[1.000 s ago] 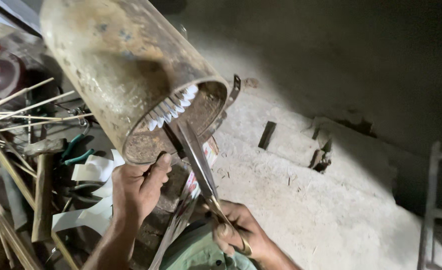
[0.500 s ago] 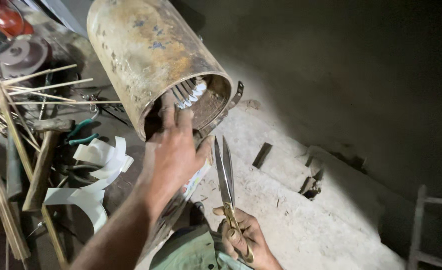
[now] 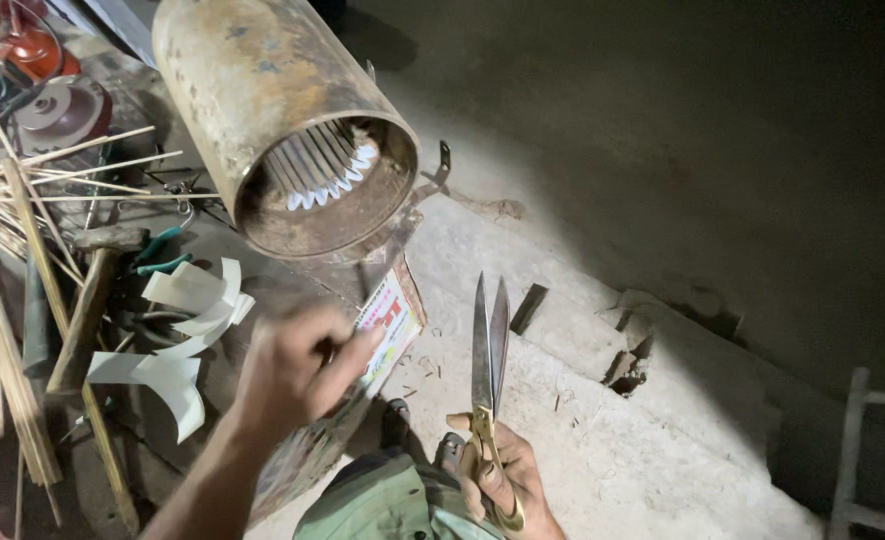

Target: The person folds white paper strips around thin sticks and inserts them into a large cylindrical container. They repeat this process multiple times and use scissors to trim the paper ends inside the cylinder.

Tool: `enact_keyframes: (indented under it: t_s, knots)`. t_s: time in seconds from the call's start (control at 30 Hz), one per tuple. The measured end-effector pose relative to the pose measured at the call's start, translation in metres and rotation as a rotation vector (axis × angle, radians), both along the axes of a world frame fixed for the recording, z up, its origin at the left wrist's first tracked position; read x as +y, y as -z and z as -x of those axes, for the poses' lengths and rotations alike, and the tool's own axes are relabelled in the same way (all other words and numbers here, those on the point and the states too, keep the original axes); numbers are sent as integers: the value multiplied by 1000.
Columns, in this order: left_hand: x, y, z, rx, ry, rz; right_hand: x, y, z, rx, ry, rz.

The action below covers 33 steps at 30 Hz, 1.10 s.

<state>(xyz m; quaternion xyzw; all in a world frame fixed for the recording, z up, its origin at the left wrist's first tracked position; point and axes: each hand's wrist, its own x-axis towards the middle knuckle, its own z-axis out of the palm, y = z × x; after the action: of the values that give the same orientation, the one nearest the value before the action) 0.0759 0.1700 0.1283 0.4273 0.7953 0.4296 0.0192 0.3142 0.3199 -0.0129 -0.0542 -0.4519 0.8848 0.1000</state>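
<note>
rusty metal cylinder [image 3: 283, 110] lying on its side, open end toward camera, white paper strips [image 3: 328, 170] lining its inner slots. right hand [image 3: 498, 475], fingers gripping scissors [image 3: 489, 350], blades up, nearly closed. left hand [image 3: 298, 365] loosely curled, blurred, below cylinder, over printed booklet [image 3: 393, 320].

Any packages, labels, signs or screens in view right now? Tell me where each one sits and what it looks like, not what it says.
Flat printed card packet: below the mouth of the rusty metal cylinder, just beside the left hand; rectangular, white face with red and green print, brownish edge, tilted.
No other labels, signs or screens show.
</note>
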Motion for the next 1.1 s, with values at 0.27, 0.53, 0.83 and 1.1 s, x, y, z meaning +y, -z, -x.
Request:
enact_keyframes:
  t_s: [0.27,0.53,0.83,1.1]
  knots:
    - [-93,48,-19,-332,-225,115,2,4,25,-350,-152,-503]
    - [-154,73,4,-363,-587,485,-30,12,124,-427,-202,-1019]
    - [-214,101,36,-318,-712,73,-81,17,241,-337,-175,-1546]
    - [-237,113,103,100,-615,91,-111,-1,315,-299,-217,-1910]
